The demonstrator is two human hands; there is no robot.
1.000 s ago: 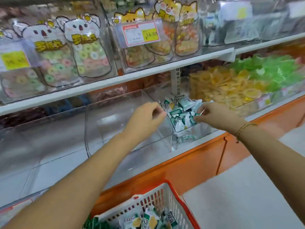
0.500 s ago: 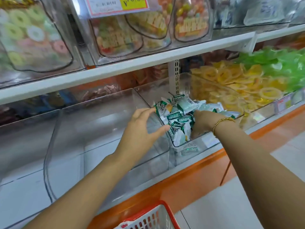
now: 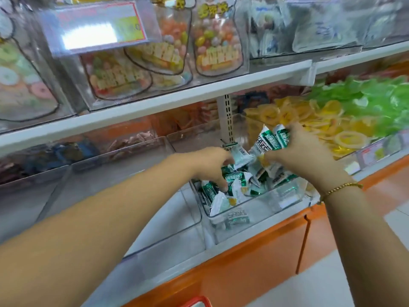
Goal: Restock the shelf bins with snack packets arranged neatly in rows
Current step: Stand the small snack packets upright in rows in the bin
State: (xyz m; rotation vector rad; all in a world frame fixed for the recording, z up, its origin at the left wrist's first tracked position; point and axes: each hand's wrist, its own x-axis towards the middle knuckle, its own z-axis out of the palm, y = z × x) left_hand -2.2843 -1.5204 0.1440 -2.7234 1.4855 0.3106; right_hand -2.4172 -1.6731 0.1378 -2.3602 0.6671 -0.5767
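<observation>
At frame centre, the left hand [image 3: 212,167] digs curled fingers into the snack packets [image 3: 239,187] heaped in the clear bin [image 3: 261,207]; whether it grips any cannot be told. To its right, the right hand [image 3: 303,158] clutches a loose bunch that could slip over the front rim.

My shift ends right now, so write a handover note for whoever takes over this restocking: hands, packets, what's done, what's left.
Left hand: fingers curled into the snack packets heaped in the clear bin, apparently gripping some.
Right hand: grips a bunch of packets held above the heap.
Done: packets are in the bin, but jumbled, with no rows.
Left: set them in neat rows. A red basket shows at the bottom edge, its contents out of view.
</observation>
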